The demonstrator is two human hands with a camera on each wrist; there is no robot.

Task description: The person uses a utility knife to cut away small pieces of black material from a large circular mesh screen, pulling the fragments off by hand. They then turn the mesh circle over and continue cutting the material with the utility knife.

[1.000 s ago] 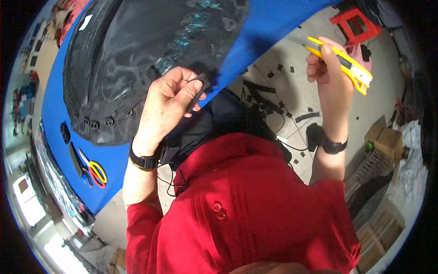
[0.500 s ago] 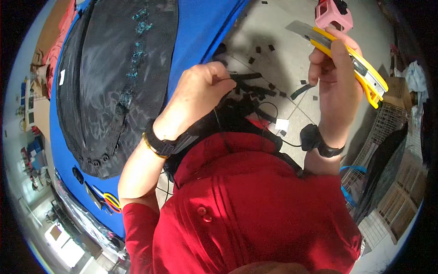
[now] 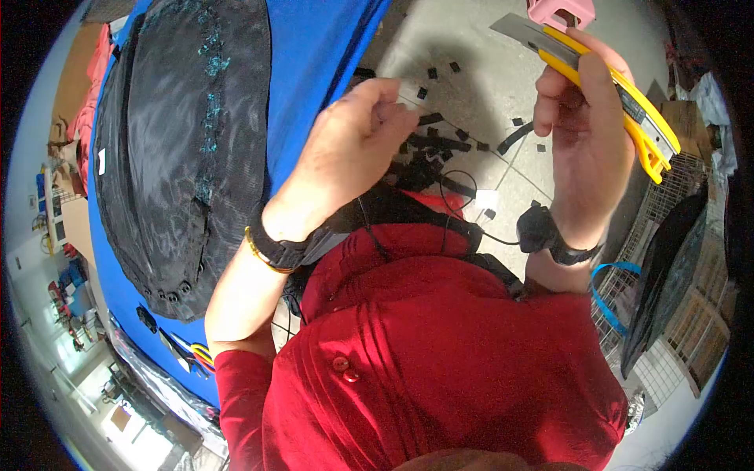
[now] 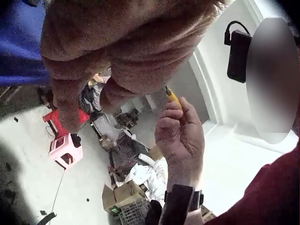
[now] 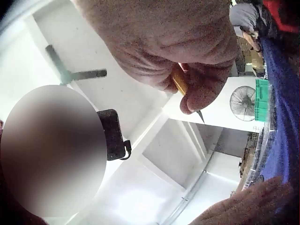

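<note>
My right hand (image 3: 585, 149) holds a yellow utility knife (image 3: 644, 110), its blade out and pointing up and to the left in the head view. The left hand (image 3: 338, 157) hovers past the blue table cover's edge (image 3: 302, 118), thumb and forefinger apart and fingers loosely bent. No piece shows in it in the head or left wrist view. Left of that hand, a black mesh piece (image 3: 161, 94) with teal patches and a row of black fittings lies on the blue cover. The knife's yellow body (image 4: 173, 99) also shows in the left wrist view.
Several black scraps (image 3: 422, 93) and strips lie on the tiled floor. Yellow-handled scissors (image 3: 200, 355) rest near the cover's lower edge. A pink stool (image 3: 561, 11) stands beyond the knife. At right are a wire grid (image 3: 660, 377) and a blue band (image 3: 603, 294).
The left hand has moved right, off the mesh and out over the floor. The small black piece it pinched earlier is out of its fingers. The knife stays in the right hand, slightly higher.
</note>
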